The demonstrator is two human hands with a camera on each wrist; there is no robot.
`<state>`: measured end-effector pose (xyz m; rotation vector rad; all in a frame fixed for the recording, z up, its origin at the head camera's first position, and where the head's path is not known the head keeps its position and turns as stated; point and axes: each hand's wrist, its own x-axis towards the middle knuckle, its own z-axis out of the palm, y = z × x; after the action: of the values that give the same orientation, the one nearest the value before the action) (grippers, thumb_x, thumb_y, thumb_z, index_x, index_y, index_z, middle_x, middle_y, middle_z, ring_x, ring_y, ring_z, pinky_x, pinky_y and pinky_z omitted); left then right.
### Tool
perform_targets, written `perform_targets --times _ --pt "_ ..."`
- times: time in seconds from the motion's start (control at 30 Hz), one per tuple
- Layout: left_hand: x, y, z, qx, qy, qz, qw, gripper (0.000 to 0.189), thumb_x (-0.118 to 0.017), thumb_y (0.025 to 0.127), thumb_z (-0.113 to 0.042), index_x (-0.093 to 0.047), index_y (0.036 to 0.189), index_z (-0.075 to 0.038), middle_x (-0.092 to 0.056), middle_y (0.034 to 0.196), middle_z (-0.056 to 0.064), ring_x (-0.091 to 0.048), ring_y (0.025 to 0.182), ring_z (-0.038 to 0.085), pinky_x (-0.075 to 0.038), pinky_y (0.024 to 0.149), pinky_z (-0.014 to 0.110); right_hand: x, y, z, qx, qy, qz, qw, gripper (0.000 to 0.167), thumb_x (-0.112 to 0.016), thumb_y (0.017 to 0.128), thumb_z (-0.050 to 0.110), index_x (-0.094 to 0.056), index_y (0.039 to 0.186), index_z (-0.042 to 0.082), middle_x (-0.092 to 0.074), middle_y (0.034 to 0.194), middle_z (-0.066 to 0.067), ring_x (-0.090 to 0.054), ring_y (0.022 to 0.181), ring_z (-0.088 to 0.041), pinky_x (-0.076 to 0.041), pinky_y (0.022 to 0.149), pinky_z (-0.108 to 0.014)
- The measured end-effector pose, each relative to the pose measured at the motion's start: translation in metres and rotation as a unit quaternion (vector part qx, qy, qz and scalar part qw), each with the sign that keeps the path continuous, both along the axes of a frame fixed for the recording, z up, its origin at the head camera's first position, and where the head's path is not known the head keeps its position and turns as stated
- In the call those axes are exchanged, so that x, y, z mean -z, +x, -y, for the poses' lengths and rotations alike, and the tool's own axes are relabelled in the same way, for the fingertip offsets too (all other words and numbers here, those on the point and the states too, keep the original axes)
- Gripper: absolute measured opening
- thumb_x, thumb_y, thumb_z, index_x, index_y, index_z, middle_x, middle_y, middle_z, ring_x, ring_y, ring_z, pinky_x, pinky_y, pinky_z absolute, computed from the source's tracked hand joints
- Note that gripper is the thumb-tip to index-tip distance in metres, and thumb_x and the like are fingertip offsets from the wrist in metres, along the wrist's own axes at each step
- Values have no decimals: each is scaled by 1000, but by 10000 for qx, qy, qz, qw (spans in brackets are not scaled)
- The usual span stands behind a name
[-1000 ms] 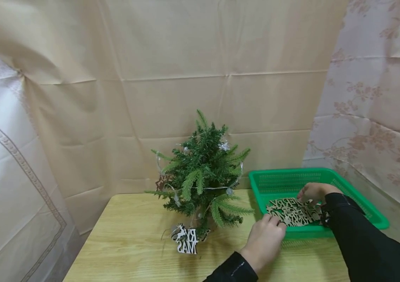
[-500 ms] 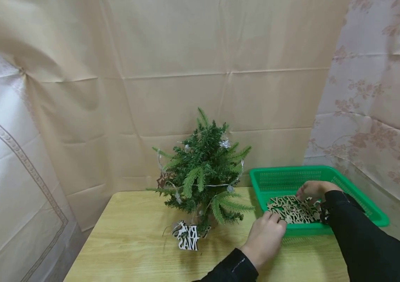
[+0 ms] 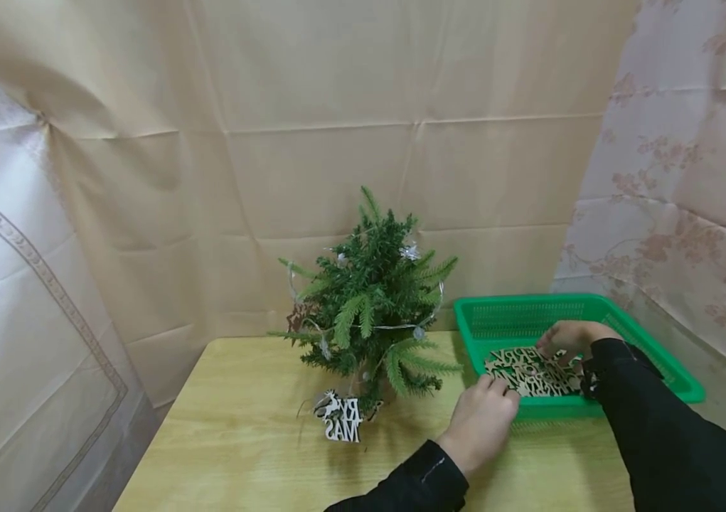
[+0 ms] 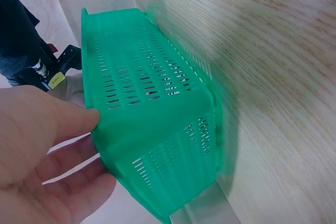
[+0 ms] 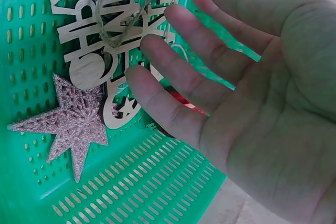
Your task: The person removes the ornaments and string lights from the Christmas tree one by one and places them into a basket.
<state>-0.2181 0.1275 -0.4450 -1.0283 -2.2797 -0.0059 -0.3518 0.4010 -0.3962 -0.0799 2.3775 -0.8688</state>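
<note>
Wooden letter ornaments (image 3: pixel 532 371) lie in the green basket (image 3: pixel 529 404) at the right of the table. My right hand (image 3: pixel 570 338) is inside the basket over them. Its fingers are spread and loosely bent, with fingertips close to the letters. In the right wrist view a twine loop (image 5: pixel 102 30) lies on the letters, beside a pinkish glitter star (image 5: pixel 79 121). My left hand (image 3: pixel 481 419) holds the basket's near left corner, thumb and fingertips at the rim (image 4: pixel 90 93). Part of the ornaments is hidden under the right hand.
A small artificial Christmas tree (image 3: pixel 369 306) with a light string stands left of the basket. From its low front hangs a wooden letter ornament (image 3: pixel 340 418), close to the wooden tabletop (image 3: pixel 241 441). A brown star (image 3: pixel 301 316) sits on its left side. Beige cloth (image 3: pixel 311 107) hangs behind.
The head view has tilted down slightly, so the whole scene sits higher in the picture. Both hands stay at much the same places on and in the basket.
</note>
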Motion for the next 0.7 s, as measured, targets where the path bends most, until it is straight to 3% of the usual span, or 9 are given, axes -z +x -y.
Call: perform_targets --times 0.3,0.53,0.7 --pt "2 2 0 -11 23 -257 9997 12 -74 91 -15 -77 100 -22 -67 98 -5 -60 88 9 -52 74 14 -4 1 2 85 -70 74 9999 45 -55 105 10 -44 142 -13 -45 141 -38 -50 123 -57 -52 94 -58" --pt "-1 5 0 -35 8 -224 9997 12 -73 92 -17 -77 102 -22 -67 99 -5 -60 89 9 -52 76 15 -7 2 4 25 -5 41 10000 48 -56 105 11 -43 144 -13 -46 142 -37 -46 127 -58 -51 96 -59" --pt "-17 20 6 402 188 -100 9990 15 -71 94 -20 -76 108 -21 -69 105 -5 -62 95 10 -52 83 14 -23 2 16 -387 64 -231 9990 55 -55 106 19 -38 148 -12 -41 146 -37 -44 130 -58 -53 94 -56"
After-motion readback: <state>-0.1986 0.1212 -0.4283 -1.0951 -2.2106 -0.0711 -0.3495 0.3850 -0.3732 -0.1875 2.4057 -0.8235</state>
